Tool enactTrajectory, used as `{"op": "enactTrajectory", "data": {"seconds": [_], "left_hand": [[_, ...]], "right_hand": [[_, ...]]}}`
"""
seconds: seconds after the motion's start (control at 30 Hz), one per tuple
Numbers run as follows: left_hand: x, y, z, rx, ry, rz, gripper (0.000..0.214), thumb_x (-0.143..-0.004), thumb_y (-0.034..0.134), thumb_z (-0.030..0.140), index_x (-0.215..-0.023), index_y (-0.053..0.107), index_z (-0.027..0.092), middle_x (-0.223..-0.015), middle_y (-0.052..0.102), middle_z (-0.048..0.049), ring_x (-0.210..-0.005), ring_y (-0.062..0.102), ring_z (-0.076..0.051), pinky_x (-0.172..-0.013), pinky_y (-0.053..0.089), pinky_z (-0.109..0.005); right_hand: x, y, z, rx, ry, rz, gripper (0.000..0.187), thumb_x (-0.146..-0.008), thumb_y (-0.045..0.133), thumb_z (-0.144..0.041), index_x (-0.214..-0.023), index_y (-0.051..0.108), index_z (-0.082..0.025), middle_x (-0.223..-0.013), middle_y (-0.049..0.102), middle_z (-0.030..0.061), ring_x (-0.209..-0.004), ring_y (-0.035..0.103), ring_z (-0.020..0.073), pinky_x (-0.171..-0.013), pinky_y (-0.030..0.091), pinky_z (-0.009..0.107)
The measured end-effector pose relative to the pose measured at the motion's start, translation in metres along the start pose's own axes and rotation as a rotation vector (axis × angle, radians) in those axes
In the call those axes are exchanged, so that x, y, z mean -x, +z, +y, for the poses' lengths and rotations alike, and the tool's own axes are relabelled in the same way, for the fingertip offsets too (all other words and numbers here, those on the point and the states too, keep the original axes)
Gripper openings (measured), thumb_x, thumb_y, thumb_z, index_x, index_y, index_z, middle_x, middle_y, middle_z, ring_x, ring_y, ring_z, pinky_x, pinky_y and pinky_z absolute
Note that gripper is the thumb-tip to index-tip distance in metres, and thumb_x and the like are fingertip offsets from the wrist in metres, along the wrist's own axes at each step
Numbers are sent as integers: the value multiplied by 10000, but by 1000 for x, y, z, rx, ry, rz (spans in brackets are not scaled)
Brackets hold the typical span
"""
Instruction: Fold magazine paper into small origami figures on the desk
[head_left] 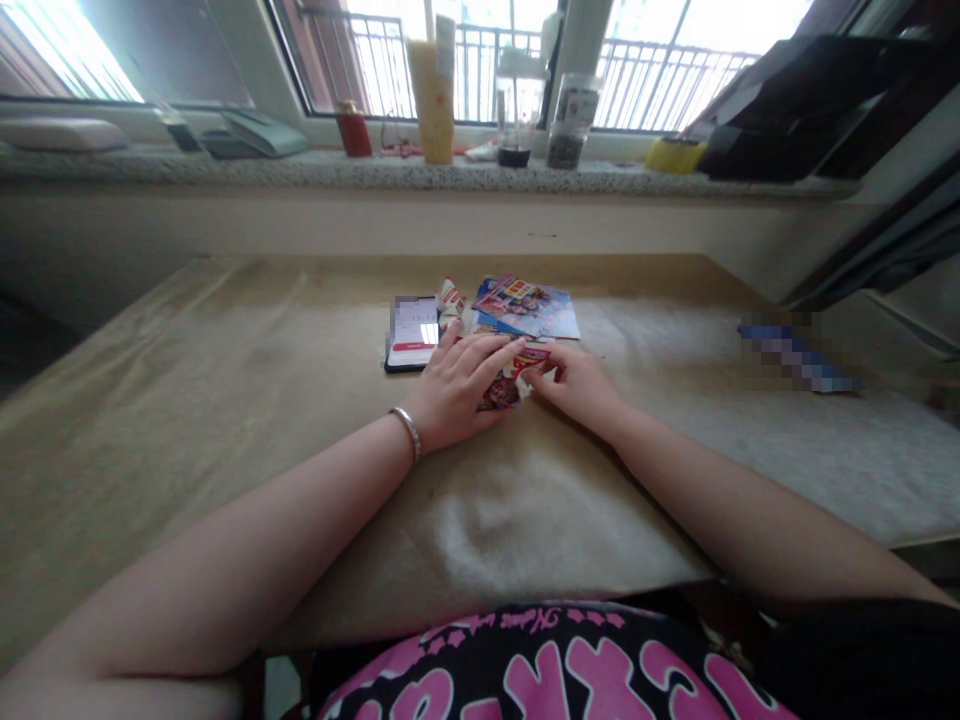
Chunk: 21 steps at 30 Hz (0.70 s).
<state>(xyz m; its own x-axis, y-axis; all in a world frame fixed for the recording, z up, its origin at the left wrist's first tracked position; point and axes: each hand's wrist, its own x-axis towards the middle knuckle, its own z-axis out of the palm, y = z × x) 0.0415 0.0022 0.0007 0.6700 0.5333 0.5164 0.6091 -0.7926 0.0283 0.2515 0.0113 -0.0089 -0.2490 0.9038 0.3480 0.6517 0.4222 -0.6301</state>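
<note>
My left hand (466, 385) lies with its fingers stretched out over a small colourful printed paper (501, 392), pressing it on the table and covering much of it. At its right edge, my right hand (568, 383) pinches the same paper between thumb and fingers, where a bit of white shows. Just left of my left hand is a phone (409, 338) with a lit screen, face up. A crumpled red and white scrap (450, 298) sits beside the phone. Beyond my hands, several bright printed cards or leaflets (536, 310) overlap in a loose pile.
A brownish cover (247, 420) spreads over the table. Toward the right lies a blurred blue strip (799, 358). Along the stone windowsill (262, 170) stand a red container (353, 130), a tall yellow one (433, 105), clear jars (574, 120) and a black bag-like thing (795, 110).
</note>
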Motion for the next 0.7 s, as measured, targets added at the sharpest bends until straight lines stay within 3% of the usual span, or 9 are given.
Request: {"op": "enactTrajectory", "data": {"seconds": [0.17, 0.33, 0.5, 0.7], "left_hand": [[1, 2, -1, -22, 42, -51, 528, -771, 624, 355, -1259, 495, 203, -1413, 365, -122, -1325, 309, -307, -1146, 156, -553], [0, -2, -1, -41, 130, -102, 256, -790, 600, 304, -1034, 652, 245, -1354, 451, -65, -1317, 316, -305, -1142, 176, -560], [0, -3, 1, 19, 179, -157, 285, -808, 580, 275, -1084, 649, 276, -1212, 588, -40, -1302, 341, -289, -1129, 201, -560], [-1, 0, 0, 99, 175, -231, 320, -836, 509, 263, -1137, 619, 252, -1153, 643, -23, -1226, 436, -249, -1124, 207, -509]], "right_hand": [[-6, 3, 17, -106, 70, -107, 286, -770, 598, -258, -1043, 662, -201, -924, 712, 22, -752, 634, 153, -693, 495, 270], [-9, 2, 20, -18, 36, -96, 269, -770, 618, -264, -1023, 677, -194, -996, 706, 54, -850, 638, 187, -778, 501, 323], [-12, -1, 23, 92, -135, -86, 289, -756, 644, -261, -1037, 686, -212, -1085, 682, 60, -1022, 605, 216, -935, 441, 369], [-12, 0, 26, 117, -148, -73, 264, -737, 654, -253, -991, 706, -204, -1078, 683, 73, -1023, 614, 227, -931, 450, 366]]}}
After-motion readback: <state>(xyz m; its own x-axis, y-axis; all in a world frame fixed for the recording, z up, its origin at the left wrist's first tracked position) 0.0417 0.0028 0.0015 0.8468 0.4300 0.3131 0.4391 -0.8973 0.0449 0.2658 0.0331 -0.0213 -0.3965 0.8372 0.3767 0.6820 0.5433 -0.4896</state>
